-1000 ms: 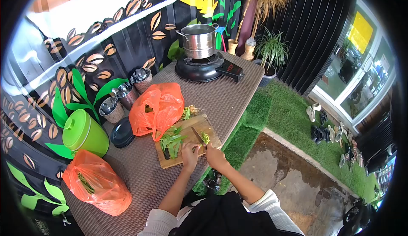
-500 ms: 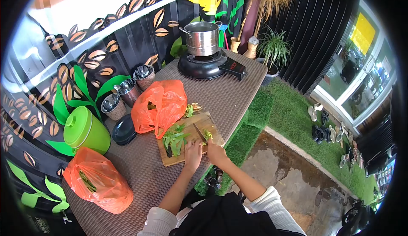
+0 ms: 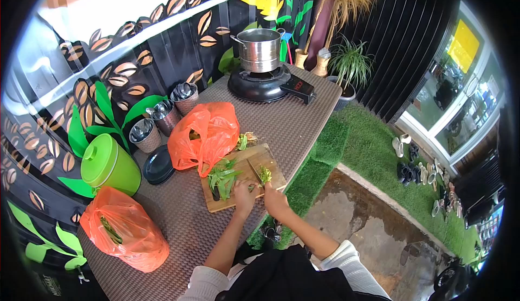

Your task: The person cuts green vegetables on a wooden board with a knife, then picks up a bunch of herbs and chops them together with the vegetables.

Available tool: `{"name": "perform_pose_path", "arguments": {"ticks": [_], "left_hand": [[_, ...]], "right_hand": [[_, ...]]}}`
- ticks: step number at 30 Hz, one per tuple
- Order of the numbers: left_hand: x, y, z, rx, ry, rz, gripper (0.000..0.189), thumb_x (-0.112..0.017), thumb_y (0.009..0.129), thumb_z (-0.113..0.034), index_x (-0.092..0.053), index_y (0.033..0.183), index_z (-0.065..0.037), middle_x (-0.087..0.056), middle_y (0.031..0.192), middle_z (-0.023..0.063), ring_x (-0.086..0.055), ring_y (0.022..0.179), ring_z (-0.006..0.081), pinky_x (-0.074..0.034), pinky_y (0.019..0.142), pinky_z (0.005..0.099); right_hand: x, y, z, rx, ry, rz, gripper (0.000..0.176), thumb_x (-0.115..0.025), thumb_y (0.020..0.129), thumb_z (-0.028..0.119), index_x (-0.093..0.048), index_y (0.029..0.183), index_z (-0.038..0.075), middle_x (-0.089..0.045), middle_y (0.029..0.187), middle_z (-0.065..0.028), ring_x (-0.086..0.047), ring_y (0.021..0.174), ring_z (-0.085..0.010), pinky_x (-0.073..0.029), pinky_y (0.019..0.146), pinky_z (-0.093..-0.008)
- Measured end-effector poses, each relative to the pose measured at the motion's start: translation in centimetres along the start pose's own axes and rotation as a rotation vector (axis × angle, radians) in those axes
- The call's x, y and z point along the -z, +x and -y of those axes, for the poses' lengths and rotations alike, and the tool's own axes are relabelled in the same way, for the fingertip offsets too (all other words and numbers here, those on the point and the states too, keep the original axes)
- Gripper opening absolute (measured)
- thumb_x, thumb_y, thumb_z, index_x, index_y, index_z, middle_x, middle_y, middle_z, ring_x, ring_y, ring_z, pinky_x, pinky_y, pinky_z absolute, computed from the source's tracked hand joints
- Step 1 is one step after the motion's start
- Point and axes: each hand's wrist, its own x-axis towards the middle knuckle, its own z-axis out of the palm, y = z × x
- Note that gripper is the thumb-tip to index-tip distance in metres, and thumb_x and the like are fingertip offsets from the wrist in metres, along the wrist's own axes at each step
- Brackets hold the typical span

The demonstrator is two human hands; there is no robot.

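A wooden cutting board (image 3: 223, 205) lies on the brown woven-pattern table (image 3: 195, 247). My right hand (image 3: 275, 201) is wrapped round the handle of a knife (image 3: 253, 167), its blade pointing away across the board. Chopped green pieces (image 3: 264, 175) lie just right of the blade. My left hand (image 3: 245, 195) is closed on the board, left of the knife, with green stalks at its fingertips. Long green leaves (image 3: 222, 177) are heaped at the board's left side. Root ends (image 3: 247, 139) show past its far edge.
Behind the board sits an orange plastic bag (image 3: 208, 133); another (image 3: 124, 230) stands front left. Along the wall are a green container (image 3: 111, 165), dark plates (image 3: 157, 165) and cutlery cups (image 3: 165, 115). A metal pot (image 3: 260, 52) rests on a black stove (image 3: 259, 86).
My left hand has drawn slightly back and left. My right hand and the knife have shifted slightly toward me, and more of the chopped greens shows.
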Motion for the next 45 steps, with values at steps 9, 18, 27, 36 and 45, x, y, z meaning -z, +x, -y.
{"name": "perform_pose_path", "arguments": {"ticks": [9, 18, 27, 36, 45], "left_hand": [[-0.2, -0.1, 0.4, 0.003, -0.002, 0.037, 0.010, -0.071, 0.071, -0.009, -0.070, 0.080, -0.005, -0.067, 0.087, 0.0099, -0.054, 0.089, 0.0290, -0.042, 0.083, 0.0380], [0.2, -0.2, -0.1, -0.031, 0.102, -0.007, 0.010, -0.071, 0.072, -0.013, -0.070, 0.081, -0.009, -0.067, 0.089, 0.0088, -0.054, 0.094, 0.0286, -0.039, 0.086, 0.0397], [0.4, -0.4, -0.5, -0.056, 0.184, 0.005, 0.008, -0.067, 0.076, -0.013, -0.068, 0.081, -0.007, -0.064, 0.089, 0.0075, -0.052, 0.094, 0.0278, -0.037, 0.089, 0.0402], [0.4, -1.3, -1.2, -0.113, 0.188, -0.041, 0.009, -0.065, 0.078, -0.013, -0.069, 0.084, -0.007, -0.064, 0.089, 0.0062, -0.053, 0.096, 0.0255, -0.037, 0.089, 0.0392], [0.6, -0.3, 0.6, 0.119, 0.175, 0.115, 0.014, -0.069, 0.074, -0.015, -0.070, 0.085, -0.007, -0.066, 0.095, 0.0116, -0.055, 0.097, 0.0288, -0.037, 0.091, 0.0421]], "right_hand": [[0.5, 1.9, -1.2, 0.152, 0.057, -0.020, 0.020, -0.049, 0.084, 0.004, -0.040, 0.101, -0.002, -0.064, 0.077, -0.0248, -0.066, 0.075, -0.0407, -0.054, 0.063, -0.0474], [-0.3, 1.1, 0.3, 0.083, -0.001, -0.055, 0.026, -0.053, 0.084, 0.007, -0.039, 0.104, -0.002, -0.064, 0.081, -0.0261, -0.066, 0.077, -0.0397, -0.054, 0.062, -0.0463], [-2.1, 0.2, 1.5, -0.026, -0.015, -0.138, 0.019, -0.051, 0.089, 0.015, -0.040, 0.097, 0.003, -0.066, 0.078, -0.0228, -0.068, 0.073, -0.0367, -0.056, 0.059, -0.0423], [-1.2, -0.6, 1.5, 0.006, 0.062, -0.086, 0.019, -0.049, 0.088, 0.012, -0.040, 0.101, 0.002, -0.065, 0.074, -0.0212, -0.068, 0.071, -0.0358, -0.055, 0.058, -0.0435], [-1.7, 1.3, 0.4, -0.035, 0.011, -0.199, 0.020, -0.048, 0.088, 0.011, -0.041, 0.103, 0.000, -0.065, 0.072, -0.0216, -0.067, 0.069, -0.0380, -0.054, 0.059, -0.0461]]}}
